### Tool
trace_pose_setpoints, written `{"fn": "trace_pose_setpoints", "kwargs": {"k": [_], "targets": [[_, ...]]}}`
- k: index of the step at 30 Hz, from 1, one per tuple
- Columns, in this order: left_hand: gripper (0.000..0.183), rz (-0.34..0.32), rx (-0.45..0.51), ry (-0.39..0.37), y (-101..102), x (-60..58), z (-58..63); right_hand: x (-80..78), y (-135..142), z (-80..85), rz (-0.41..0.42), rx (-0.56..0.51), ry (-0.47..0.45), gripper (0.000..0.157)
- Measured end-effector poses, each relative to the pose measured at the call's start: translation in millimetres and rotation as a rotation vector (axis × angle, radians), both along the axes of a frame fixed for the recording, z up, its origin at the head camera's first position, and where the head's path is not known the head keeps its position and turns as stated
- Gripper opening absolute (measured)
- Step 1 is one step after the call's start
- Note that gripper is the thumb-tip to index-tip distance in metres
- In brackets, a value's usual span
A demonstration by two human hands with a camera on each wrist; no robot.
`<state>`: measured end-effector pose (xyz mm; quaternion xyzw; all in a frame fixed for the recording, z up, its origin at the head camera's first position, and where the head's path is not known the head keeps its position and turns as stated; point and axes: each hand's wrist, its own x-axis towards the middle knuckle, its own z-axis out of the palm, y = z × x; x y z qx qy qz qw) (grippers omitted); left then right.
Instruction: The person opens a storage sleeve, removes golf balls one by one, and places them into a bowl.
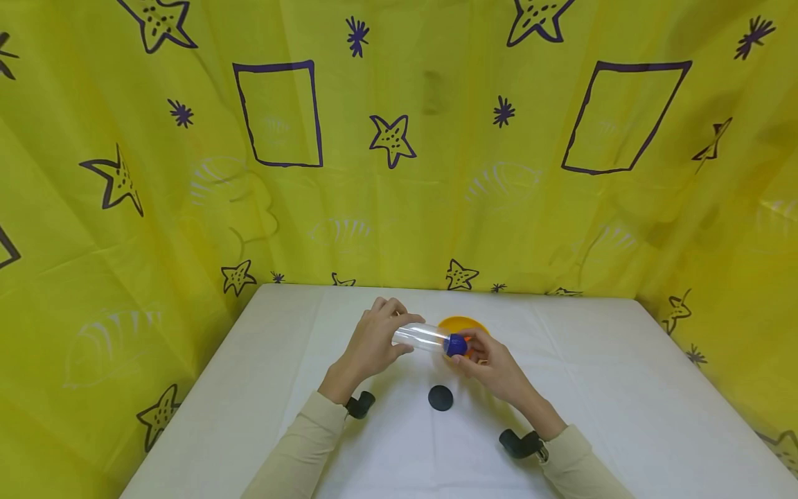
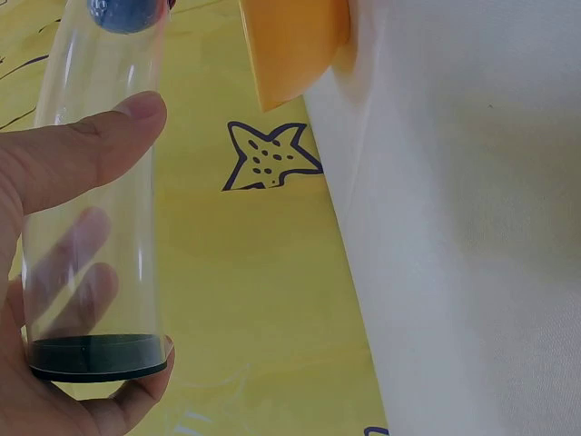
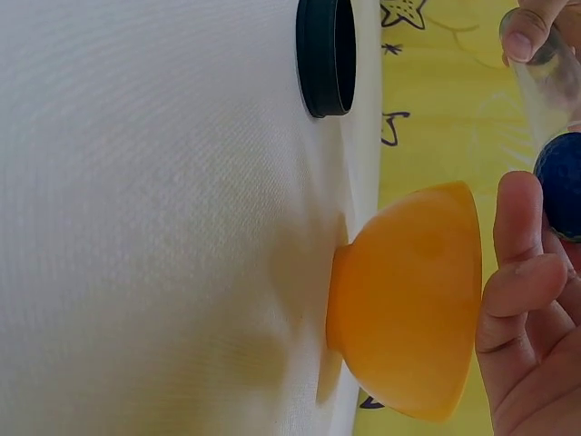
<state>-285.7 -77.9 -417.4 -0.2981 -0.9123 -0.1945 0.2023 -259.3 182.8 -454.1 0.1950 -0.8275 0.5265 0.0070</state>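
Note:
My left hand [image 1: 373,339] grips a clear plastic tube [image 1: 421,336], which lies nearly level above the table. In the left wrist view a black cap [image 2: 100,356] closes the tube's end near the fingers. A dark blue ball [image 1: 457,345] sits at the tube's other end, partly inside its mouth. My right hand [image 1: 494,364] holds this ball between thumb and fingers; the right wrist view shows fingertips against the ball [image 3: 561,186]. Just behind and below the right hand stands a yellow-orange bowl [image 3: 408,304], its inside mostly hidden by that hand.
A loose round black cap [image 1: 440,398] lies on the white table [image 1: 386,443], nearer me than the bowl. A yellow patterned curtain [image 1: 399,208] hangs behind and along both sides. Each wrist wears a black camera mount [image 1: 519,443].

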Motion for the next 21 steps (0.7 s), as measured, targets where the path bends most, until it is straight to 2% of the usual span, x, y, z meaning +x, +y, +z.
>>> {"fn": "trace_pose_setpoints", "kwargs": {"k": [6,11,21], "targets": [[0.044,-0.002,0.015,-0.004,0,0.4,0.2,0.5,1,1.9,-0.018,0.018,0.009,0.041],[0.046,-0.003,0.038,-0.026,0,0.0,-0.7,0.9,2,4.8,-0.092,0.068,0.016,0.042],[0.046,-0.005,0.068,-0.057,-3,-0.7,0.4,-1.5,9,10.7,-0.215,0.080,0.008,0.043]]}}
